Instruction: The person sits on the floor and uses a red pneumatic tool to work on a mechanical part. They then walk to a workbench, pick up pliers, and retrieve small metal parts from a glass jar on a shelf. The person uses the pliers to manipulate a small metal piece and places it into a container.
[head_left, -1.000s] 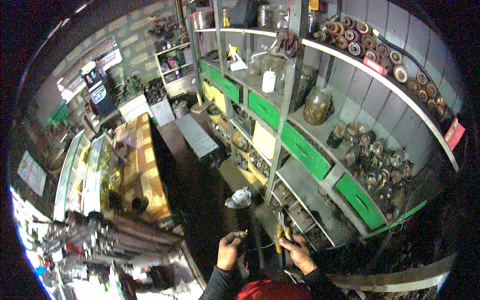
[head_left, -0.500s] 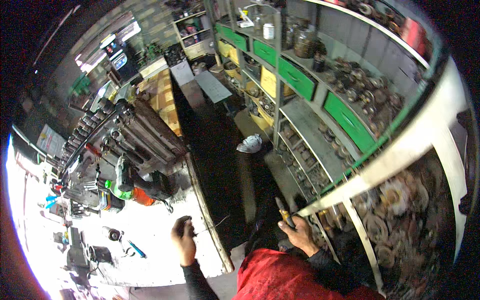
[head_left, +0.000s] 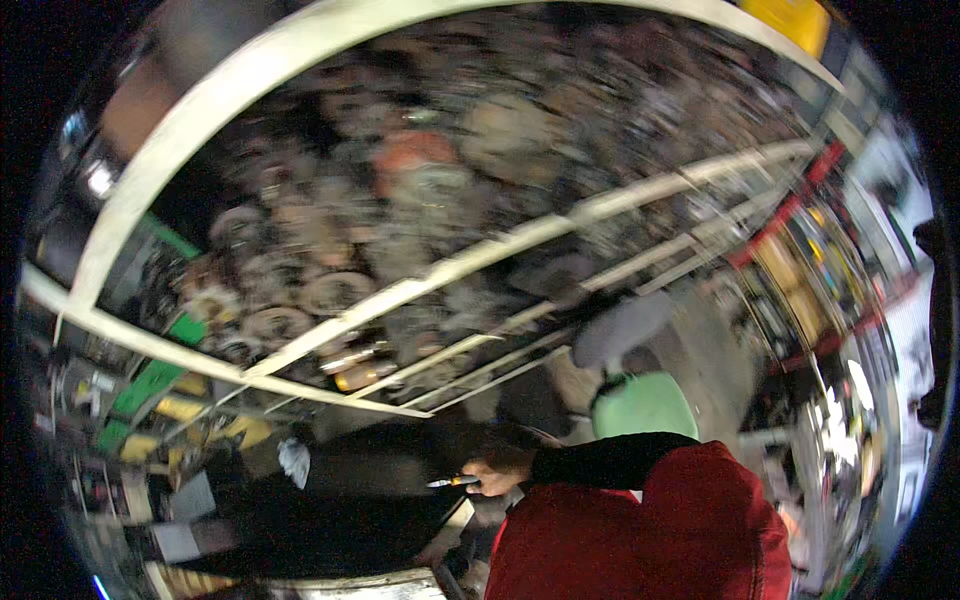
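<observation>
One hand (head_left: 497, 470) w/ black sleeve is closed round a small yellow-handled metal tool (head_left: 452, 482) — held over a dark floor strip. Which hand it is I can't tell. White metal shelving (head_left: 420, 280) above is crammed w/ blurred rusty round parts — a pale green plastic container (head_left: 645, 405) is near.

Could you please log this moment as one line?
right hand: grips screwdriver | left hand: out of view | shelves: blurred metal parts
</observation>
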